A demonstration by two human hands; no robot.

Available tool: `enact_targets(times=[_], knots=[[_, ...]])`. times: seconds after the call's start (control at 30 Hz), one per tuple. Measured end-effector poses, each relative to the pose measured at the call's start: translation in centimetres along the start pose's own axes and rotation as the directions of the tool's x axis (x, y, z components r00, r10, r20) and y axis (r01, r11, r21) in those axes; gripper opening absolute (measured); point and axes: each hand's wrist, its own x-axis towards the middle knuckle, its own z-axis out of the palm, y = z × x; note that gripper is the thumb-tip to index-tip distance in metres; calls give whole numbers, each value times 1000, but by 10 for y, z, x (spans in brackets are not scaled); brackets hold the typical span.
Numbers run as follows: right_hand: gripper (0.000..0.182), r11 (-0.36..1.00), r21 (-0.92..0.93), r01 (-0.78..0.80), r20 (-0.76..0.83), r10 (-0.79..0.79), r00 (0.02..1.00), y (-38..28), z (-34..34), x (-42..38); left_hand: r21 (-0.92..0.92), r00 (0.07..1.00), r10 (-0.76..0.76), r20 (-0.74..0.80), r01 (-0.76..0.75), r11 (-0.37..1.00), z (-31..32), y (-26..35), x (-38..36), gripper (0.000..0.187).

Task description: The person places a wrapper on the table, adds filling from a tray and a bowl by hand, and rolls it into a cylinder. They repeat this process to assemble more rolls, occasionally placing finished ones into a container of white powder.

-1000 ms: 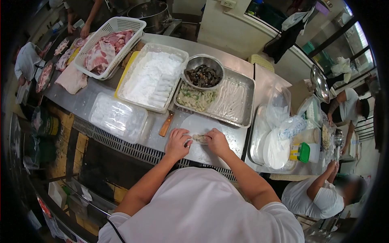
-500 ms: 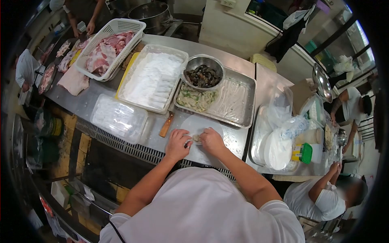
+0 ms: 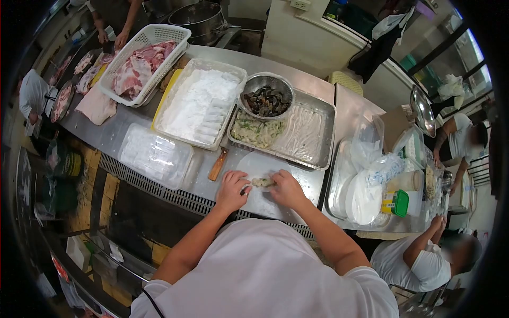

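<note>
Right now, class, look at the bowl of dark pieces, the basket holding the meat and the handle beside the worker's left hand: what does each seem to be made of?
The bowl looks like stainless steel: grey, shiny rim. The basket seems to be white moulded plastic, judging by its lattice walls. The handle appears to be wood: matt orange-brown, though the grain is too small to confirm.

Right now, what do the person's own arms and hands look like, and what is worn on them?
Both hands are bare: no gloves, and no rings or watch that I can make out. The left hand and right hand lead back along bare forearms to short white sleeves of a plain white T-shirt. A thin dark cable runs down the shirt near the left shoulder.
</note>
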Motion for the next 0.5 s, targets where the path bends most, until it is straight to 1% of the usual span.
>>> enact_targets(times=[0.1, 0.2, 0.4, 0.5], knots=[[16, 1000, 20, 24, -69, -22, 997, 8, 16, -2, -3, 1000, -1, -13, 1, 1000, 2, 0, 0, 20], [11, 999, 15, 52, 26, -52, 998, 11, 23, 0, -1, 1000, -5, -8, 5, 1000, 1, 0, 1, 20], [11, 999, 46, -5, -46, 7, 999, 2, 15, -1, -2, 1000, -13, -7, 13, 1000, 0, 2, 0, 18], [12, 1000, 26, 6, -135, -2, 991, -2, 6, 0, -8, 1000, -21, 13, 21, 1000, -2, 1, 1, 20]])
